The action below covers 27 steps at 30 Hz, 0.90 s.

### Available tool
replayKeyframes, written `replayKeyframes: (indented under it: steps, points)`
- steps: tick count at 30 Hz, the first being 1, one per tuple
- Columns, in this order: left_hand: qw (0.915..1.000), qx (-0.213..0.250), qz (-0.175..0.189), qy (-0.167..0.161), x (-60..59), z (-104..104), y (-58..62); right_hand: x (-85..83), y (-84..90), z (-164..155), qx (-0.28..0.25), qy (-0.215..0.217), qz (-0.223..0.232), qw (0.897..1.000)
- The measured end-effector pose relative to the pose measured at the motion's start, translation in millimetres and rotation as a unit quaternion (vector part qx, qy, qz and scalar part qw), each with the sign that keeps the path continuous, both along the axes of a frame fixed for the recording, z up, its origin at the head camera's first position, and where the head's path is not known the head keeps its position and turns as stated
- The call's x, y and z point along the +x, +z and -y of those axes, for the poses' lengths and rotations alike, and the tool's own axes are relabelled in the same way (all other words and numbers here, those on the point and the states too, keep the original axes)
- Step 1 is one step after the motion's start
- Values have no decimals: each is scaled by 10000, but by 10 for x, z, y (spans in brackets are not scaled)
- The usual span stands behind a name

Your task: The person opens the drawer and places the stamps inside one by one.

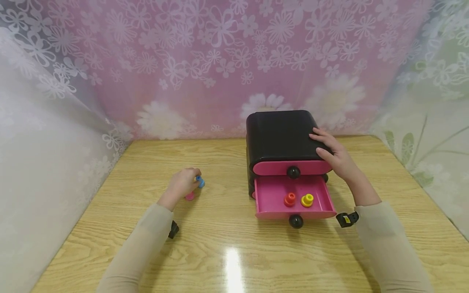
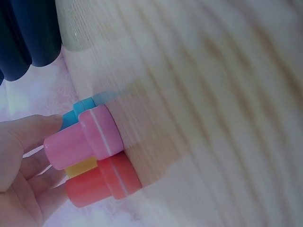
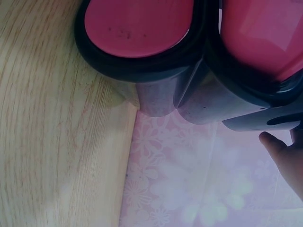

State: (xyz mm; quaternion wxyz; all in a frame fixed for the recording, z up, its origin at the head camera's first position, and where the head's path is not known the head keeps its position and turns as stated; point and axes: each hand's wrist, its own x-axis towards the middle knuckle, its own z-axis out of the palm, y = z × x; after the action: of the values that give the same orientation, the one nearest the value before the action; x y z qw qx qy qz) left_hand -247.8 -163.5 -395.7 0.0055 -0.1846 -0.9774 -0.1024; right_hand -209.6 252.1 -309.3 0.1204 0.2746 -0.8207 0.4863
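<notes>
Left hand (image 1: 180, 186) gripped a cluster of pegs (image 2: 90, 151) on the desk (image 1: 220, 252). Right hand (image 1: 335, 154) lay flat, fingers spread, on the cabinet (image 1: 280, 136). Below it, open drawer (image 1: 271, 195) held 2 pegs: red (image 1: 290, 199), yellow (image 1: 307, 200). Judged partway; held pegs left.

Head cam looks down across the whole table (image 1: 227, 252). Left wrist cam sits super close to the pegs (image 2: 90, 142), kinda blurry. Right wrist cam is jammed against the drawer box (image 3: 189, 94), also in the head view.

Black cabinet (image 1: 280, 136) (pink drawers (image 1: 272, 197)); floral pink backdrop (image 1: 220, 61)
</notes>
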Motion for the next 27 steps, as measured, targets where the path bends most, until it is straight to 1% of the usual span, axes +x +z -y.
replayKeyframes:
  steps: [7, 11, 20, 27]
  points:
    - [10000, 29, -5, -41, 13, -12, 9, 7, 6, 8, -5, -14, -28, 10000]
    - [9999, 88, -86, -59, 18, -14, 9, -2, 2, 7, -22, -1, -56, 10000]
    - [9974, 418, -547, -194, 56, -20, 31, -1, 4, 8, -44, 19, -41, 10000]
    - [9917, 725, -1014, -299, 157, -131, 106, 10, 8, 8, -40, 9, -19, 10000]
